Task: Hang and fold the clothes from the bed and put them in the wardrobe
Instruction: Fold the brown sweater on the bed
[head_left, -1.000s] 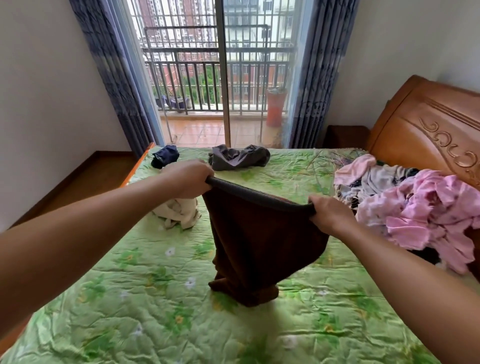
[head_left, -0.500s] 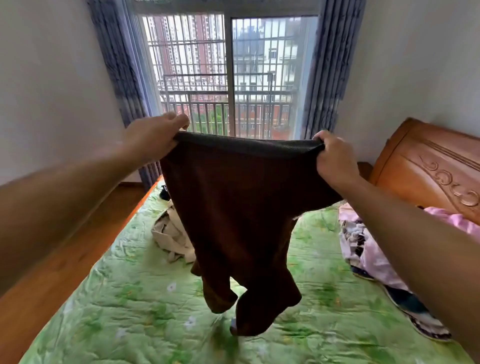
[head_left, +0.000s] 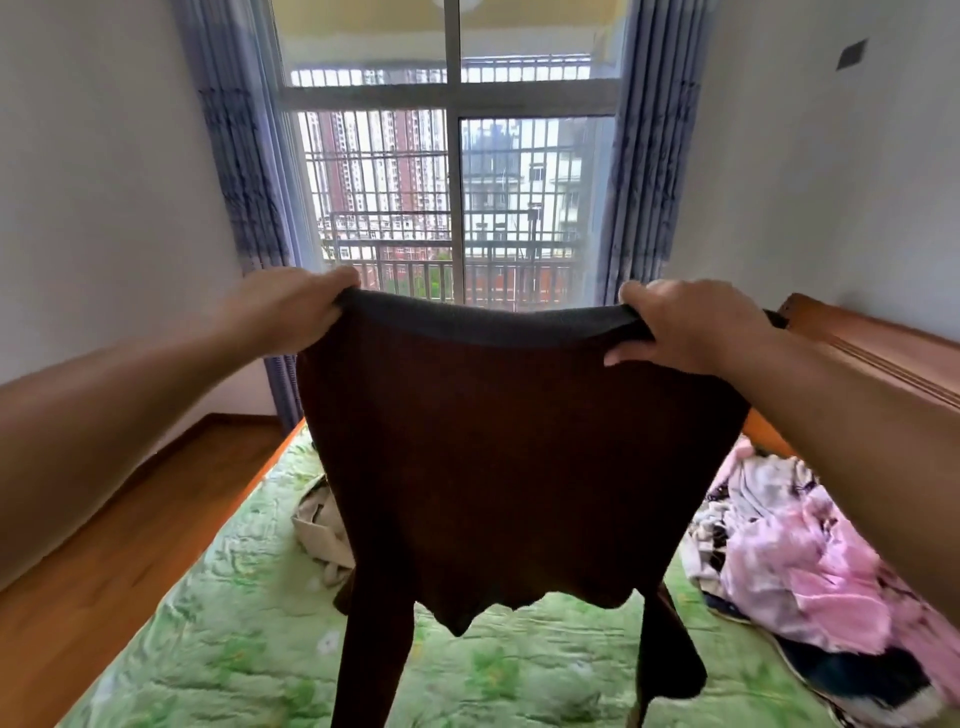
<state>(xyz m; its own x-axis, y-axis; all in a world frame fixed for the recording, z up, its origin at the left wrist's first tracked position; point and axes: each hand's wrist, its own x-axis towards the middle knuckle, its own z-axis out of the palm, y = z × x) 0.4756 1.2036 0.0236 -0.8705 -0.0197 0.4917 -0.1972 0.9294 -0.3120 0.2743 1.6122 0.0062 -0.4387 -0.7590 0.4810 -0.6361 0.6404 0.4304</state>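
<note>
A dark brown pair of trousers (head_left: 498, 467) hangs in the air in front of me, spread wide at its grey waistband. My left hand (head_left: 291, 306) grips the waistband's left end. At the right end my right hand (head_left: 685, 327) grips it too. Both legs dangle down over the bed (head_left: 218, 634), which has a green flowered cover. A cream garment (head_left: 324, 535) lies on the bed behind the trousers, partly hidden. A pile of pink and patterned clothes (head_left: 789, 561) lies on the bed's right side.
A wooden headboard (head_left: 872, 353) stands at the right. Wooden floor (head_left: 104, 571) runs along the bed's left side. Ahead is a barred balcony window (head_left: 452, 208) between blue curtains. No wardrobe is in view.
Both hands have lifted the trousers from the bed to chest height and pulled the waistband wider. The legs now hang free. My view has tilted upward.
</note>
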